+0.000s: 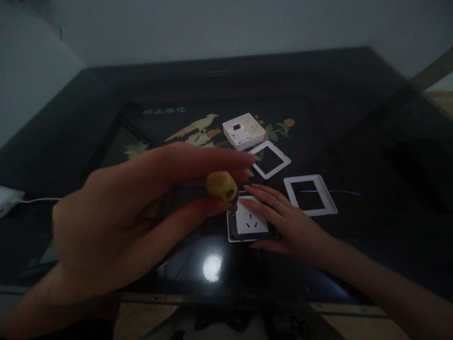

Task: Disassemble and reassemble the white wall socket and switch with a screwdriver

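Observation:
My left hand (pixel 141 212) is raised close to the camera, its thumb and fingers closed around a yellow-handled tool (pixel 221 185), seemingly a screwdriver. Its dark metal end points down at the left side of a socket panel (pixel 250 222). That panel has a white face with slots and a dark border with a white edge. My right hand (pixel 283 215), with a ring on one finger, grips the panel's right side against the dark table. Part of the panel is hidden behind both hands.
An open white box (pixel 244 137) stands behind the panel. One white frame (pixel 284 163) lies beside it, another white frame (pixel 329 203) farther right. A white adapter (pixel 9 200) with a cable is at far left. The glossy table (pixel 212 80) meets a wall.

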A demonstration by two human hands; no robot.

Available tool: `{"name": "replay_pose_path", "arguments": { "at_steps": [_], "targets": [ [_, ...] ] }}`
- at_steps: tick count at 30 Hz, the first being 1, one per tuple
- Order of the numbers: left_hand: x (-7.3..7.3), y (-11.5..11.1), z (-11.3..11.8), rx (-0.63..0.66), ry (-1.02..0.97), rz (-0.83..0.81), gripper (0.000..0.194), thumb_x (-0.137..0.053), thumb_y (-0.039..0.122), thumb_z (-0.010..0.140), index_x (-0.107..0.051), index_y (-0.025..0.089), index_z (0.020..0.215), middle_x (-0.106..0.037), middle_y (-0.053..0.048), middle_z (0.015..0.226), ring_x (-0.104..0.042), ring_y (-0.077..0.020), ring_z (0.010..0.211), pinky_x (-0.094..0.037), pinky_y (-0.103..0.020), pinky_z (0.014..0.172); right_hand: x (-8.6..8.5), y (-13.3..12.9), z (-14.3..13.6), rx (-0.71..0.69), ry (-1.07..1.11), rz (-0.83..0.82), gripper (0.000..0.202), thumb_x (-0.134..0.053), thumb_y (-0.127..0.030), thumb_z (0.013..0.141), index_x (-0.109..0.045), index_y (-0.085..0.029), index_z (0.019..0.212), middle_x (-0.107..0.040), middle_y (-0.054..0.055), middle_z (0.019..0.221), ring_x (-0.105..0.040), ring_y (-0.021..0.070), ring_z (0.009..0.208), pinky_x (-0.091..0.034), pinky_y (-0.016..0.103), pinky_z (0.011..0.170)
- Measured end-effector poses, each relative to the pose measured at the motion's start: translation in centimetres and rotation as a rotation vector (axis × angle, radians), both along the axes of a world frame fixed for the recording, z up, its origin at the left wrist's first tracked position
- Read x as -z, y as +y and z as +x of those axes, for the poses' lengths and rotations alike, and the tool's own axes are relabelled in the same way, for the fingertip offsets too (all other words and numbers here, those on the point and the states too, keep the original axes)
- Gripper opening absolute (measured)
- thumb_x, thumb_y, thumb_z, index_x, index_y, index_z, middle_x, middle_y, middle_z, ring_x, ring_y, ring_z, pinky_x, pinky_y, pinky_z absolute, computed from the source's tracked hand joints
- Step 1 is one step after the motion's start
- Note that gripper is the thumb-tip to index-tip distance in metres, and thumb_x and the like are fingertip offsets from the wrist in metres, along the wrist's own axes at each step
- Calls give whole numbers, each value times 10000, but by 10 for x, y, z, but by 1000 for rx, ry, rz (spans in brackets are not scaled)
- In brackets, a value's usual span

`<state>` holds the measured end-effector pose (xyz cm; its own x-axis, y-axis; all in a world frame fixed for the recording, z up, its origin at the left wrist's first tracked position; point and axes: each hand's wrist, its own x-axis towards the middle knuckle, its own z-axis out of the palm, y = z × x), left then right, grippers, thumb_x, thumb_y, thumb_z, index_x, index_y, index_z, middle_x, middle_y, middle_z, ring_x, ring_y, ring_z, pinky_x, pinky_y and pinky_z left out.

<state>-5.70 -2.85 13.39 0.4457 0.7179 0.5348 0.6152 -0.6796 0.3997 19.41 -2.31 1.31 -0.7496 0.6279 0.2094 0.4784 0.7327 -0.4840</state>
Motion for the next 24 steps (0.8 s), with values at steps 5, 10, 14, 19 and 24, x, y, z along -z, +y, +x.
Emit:
{"name": "replay_pose_path", "arguments": {
  "at_steps": [5, 10, 14, 19, 24],
  "targets": [
    [-3, 2, -3, 53, 15, -73, 225, -591, 413, 951, -676, 371, 1155, -666, 51, 1181, -680, -183, 940, -609, -345, 756, 1, -1, 1, 2, 6, 29, 728, -710, -393, 835, -408, -148, 1451, -419, 195, 1528, -327, 334, 1450, -417, 574, 1105],
    [1, -1, 0, -122, -78, -5, 105, -699, 434, 872, -735, 398, 965, -672, 37, 914, -658, -159, 770, -577, -313, 641, 0, -1, 1, 11, 17, -25, 762, -719, -365, 829, -373, -185, 1483, -388, 178, 1554, -304, 325, 1465, -406, 579, 1111],
    [-2, 2, -2, -25, 7, -103, 312, -595, 228, 929, -658, 369, 1200, -731, 80, 1061, -725, -166, 855, -607, -302, 781, 0, 0, 1, 7, 4, -26, 751, -726, -367, 821, -398, -164, 1466, -383, 184, 1556, -299, 330, 1466, -401, 580, 1114],
    [-4, 7, 1, 94, 1, -31, 220, -661, 250, 904, -669, 322, 1111, -686, 46, 1162, -679, -177, 972, -601, -316, 797, 0, 0, 0, 6, 1, 2, 737, -730, -373, 818, -422, -148, 1448, -430, 191, 1520, -329, 333, 1448, -424, 570, 1100],
    [-1, 6, 3, -30, -44, 39, 185, -710, 274, 882, -705, 335, 1057, -676, 40, 933, -652, -147, 807, -576, -290, 666, 1, 0, 1, 10, 26, -19, 744, -729, -362, 821, -410, -165, 1463, -397, 182, 1547, -304, 318, 1465, -402, 551, 1123]
  ]
}}
